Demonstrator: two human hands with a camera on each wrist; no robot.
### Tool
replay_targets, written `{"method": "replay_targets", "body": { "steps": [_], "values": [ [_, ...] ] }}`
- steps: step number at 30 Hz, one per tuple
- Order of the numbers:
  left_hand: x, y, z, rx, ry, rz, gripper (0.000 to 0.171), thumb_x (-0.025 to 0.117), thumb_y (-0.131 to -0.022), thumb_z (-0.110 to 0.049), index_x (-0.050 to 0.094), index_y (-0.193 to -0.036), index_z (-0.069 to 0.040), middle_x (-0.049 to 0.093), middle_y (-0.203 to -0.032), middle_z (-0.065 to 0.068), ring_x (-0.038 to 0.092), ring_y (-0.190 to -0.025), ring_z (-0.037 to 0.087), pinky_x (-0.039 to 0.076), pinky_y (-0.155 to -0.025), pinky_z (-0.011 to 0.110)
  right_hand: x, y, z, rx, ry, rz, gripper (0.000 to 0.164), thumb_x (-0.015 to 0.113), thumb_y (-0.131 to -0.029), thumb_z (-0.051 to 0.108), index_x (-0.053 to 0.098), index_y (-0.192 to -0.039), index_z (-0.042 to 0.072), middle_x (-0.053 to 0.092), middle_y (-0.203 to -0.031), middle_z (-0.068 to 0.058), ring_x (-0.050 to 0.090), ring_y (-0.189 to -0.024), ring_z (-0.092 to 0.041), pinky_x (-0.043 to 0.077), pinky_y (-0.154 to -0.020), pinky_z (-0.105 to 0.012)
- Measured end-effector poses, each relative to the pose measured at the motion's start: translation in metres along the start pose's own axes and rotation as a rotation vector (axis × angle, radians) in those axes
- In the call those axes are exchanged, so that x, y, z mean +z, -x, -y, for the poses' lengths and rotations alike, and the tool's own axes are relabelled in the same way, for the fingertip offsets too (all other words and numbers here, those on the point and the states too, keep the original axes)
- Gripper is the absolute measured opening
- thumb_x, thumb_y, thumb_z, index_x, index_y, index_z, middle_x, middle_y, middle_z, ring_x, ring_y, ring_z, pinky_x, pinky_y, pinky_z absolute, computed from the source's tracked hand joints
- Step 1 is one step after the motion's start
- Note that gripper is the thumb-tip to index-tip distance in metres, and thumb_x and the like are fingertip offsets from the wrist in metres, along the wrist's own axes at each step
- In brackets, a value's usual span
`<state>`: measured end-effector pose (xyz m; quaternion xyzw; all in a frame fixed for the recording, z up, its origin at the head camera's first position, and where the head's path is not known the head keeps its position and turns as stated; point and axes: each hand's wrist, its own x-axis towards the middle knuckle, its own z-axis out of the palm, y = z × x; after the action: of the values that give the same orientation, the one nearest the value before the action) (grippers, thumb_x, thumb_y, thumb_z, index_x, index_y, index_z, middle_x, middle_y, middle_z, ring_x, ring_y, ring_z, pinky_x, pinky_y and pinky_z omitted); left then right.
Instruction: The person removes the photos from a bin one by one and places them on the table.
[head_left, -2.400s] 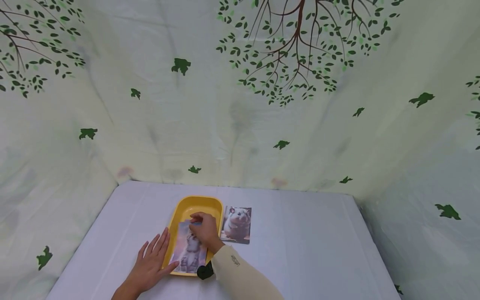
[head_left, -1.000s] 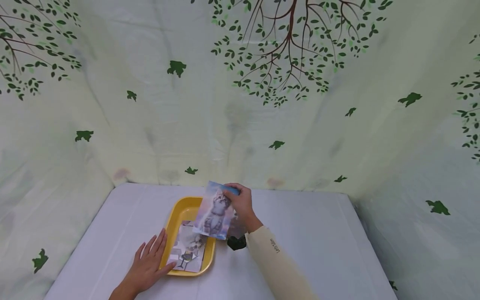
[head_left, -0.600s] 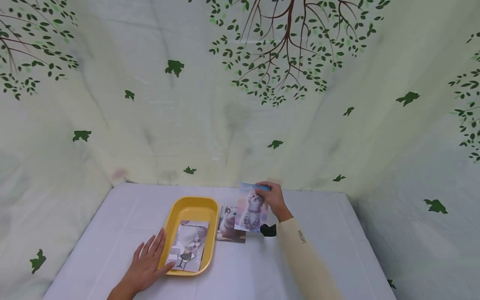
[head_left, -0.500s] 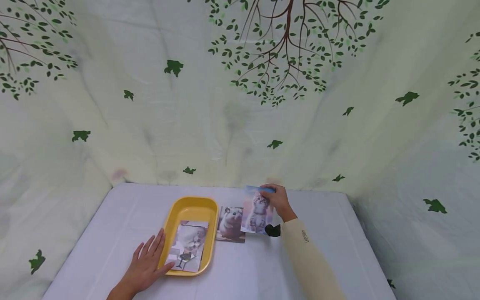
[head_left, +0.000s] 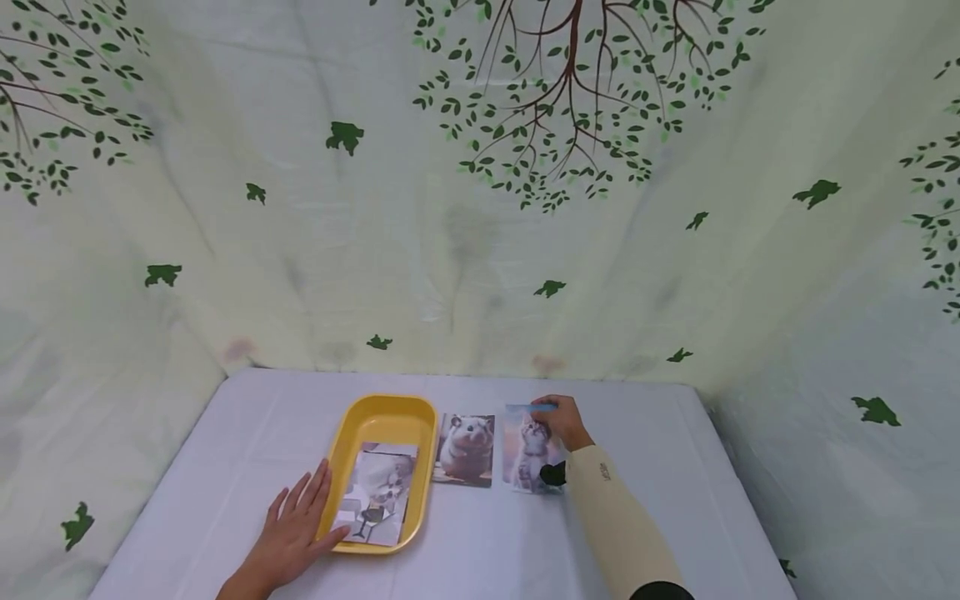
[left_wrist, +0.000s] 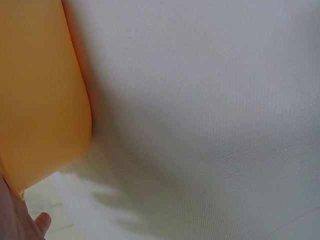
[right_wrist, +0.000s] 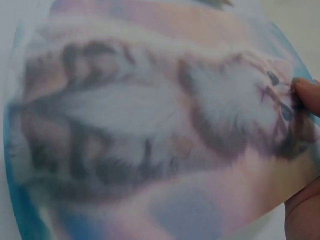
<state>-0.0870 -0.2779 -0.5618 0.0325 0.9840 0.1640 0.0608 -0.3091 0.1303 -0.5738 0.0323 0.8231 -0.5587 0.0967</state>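
Observation:
My right hand [head_left: 564, 422] pinches the top edge of a kitten picture card [head_left: 531, 446], low over the white table to the right of the hamster picture. The right wrist view shows the kitten card [right_wrist: 165, 120] large and slightly bowed, with a thumb [right_wrist: 307, 95] on its face. With fingers spread straight, my left hand [head_left: 292, 527] rests against the left rim of a yellow tray [head_left: 384, 408]. Inside the tray lies a picture card [head_left: 375, 492] with a pale furry animal and a glass. The left wrist view has the tray's outer wall [left_wrist: 40, 100] and part of the left hand [left_wrist: 20, 220].
A hamster picture card [head_left: 465, 450] lies flat just right of the tray. White cloth covers the table [head_left: 637, 500]. Behind it hangs a pale curtain [head_left: 450, 250] printed with branches and leaves.
The right hand has lifted the kitten card out of the tray, carried it rightward past the hamster card, and lowered it near the table. A different card now shows in the tray. The left hand stays put.

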Motion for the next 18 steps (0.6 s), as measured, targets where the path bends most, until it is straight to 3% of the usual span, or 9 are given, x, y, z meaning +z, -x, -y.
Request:
{"method": "replay_targets", "body": {
  "steps": [6, 12, 18],
  "values": [
    [0.002, 0.001, 0.000, 0.006, -0.010, -0.016, 0.097, 0.054, -0.088, -0.060, 0.020, -0.150, 0.006, 0.020, -0.156, 0.020, 0.016, -0.139, 0.043, 0.009, -0.107, 0.066, 0.005, 0.001, -0.011, 0.001, 0.034, 0.035, 0.022, 0.068, -0.086, 0.000, 0.069, -0.108, -0.001, 0.060, -0.120, -0.022, 0.063, -0.074, -0.020, 0.053, -0.063, -0.033],
    [0.003, 0.000, 0.000, 0.006, -0.024, -0.027, 0.097, 0.055, -0.088, -0.060, 0.018, -0.150, 0.005, 0.019, -0.157, 0.019, 0.016, -0.139, 0.043, 0.009, -0.107, 0.065, 0.013, -0.005, -0.019, 0.003, 0.063, -0.010, 0.022, 0.073, -0.082, 0.002, 0.071, -0.104, 0.001, 0.066, -0.108, -0.018, 0.063, -0.085, -0.024, 0.053, -0.067, -0.035],
    [0.004, 0.000, 0.001, -0.004, -0.031, -0.017, 0.100, 0.055, -0.087, -0.062, 0.017, -0.151, 0.005, 0.018, -0.157, 0.020, 0.015, -0.139, 0.044, 0.009, -0.107, 0.066, 0.020, 0.002, -0.013, -0.037, 0.087, -0.036, 0.026, 0.073, -0.081, 0.000, 0.070, -0.107, -0.002, 0.066, -0.110, -0.020, 0.063, -0.096, -0.032, 0.054, -0.075, -0.040]
  ]
}}
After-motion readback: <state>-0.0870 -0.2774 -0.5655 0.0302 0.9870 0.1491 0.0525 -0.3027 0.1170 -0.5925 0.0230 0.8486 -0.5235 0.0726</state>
